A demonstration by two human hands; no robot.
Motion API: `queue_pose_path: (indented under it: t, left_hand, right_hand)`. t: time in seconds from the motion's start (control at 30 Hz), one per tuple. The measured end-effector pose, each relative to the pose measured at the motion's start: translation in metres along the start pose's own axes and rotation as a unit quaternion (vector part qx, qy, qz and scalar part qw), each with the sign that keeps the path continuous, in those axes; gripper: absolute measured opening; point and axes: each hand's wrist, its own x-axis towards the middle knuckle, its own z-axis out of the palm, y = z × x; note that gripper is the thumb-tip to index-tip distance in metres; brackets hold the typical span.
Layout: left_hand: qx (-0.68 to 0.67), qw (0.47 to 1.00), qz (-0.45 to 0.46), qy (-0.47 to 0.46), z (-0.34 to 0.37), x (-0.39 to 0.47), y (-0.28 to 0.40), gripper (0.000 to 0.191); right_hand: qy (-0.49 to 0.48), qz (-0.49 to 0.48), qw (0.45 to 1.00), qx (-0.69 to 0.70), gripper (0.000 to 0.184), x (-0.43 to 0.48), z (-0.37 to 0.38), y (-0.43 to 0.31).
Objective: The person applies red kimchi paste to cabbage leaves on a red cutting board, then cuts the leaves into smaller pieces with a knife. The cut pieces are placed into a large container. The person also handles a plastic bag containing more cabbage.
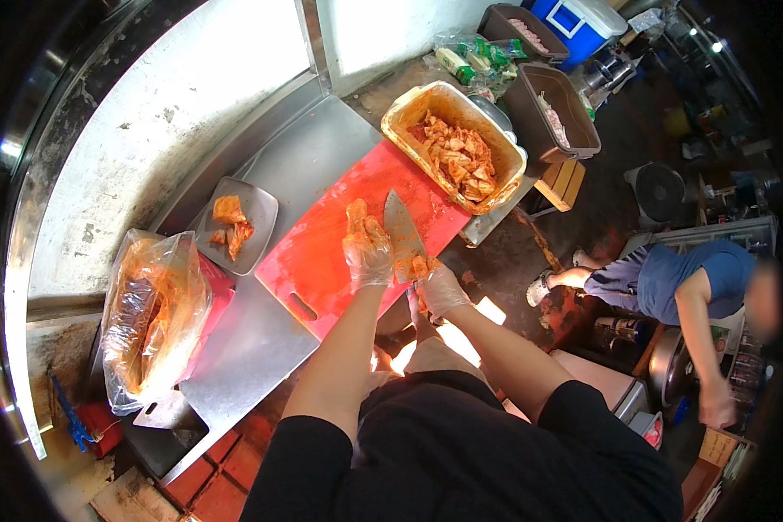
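Observation:
My right hand [438, 287], in a clear plastic glove, grips the handle end of a broad kitchen knife [401, 231]; its blade, smeared red-orange, points away from me over the red cutting board [326, 241]. Beside the blade my left hand [368, 251], gloved too and stained with sauce, rests over the board with its fingers stretched out, holding nothing that I can see. Beyond the board's far right edge stands a cream plastic tub [519, 156] of cut, red-coated cabbage that looks like kimchi [460, 156]. A grey plate [261, 218] at the left bears a few kimchi pieces [228, 210].
An open plastic bag [153, 320] with orange-stained contents lies on the steel counter [235, 355] at the left. Brown bins [541, 117], green-white packages [457, 65] and a blue cooler [571, 32] stand behind the tub. Another person [678, 280] is at the right, beyond a wooden stool [561, 184].

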Motion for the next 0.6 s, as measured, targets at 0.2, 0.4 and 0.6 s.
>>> queue_pose_path:
  t: [0.2, 0.4, 0.6]
  left_hand:
    - [-0.059, 0.997, -0.046, -0.008, 0.017, -0.004, 0.018, 0.056]
    - [-0.086, 0.995, -0.051, -0.007, 0.029, -0.007, 0.013, 0.058]
    - [-0.092, 0.995, -0.043, -0.018, 0.037, -0.008, 0.014, 0.06]
  right_hand:
    - [0.012, -0.138, 0.99, -0.041, 0.024, 0.024, 0.002, 0.045]
    - [-0.038, -0.281, 0.941, -0.183, 0.02, 0.039, 0.001, 0.065]
    - [-0.109, -0.232, 0.893, -0.369, 0.021, 0.06, -0.003, 0.086]
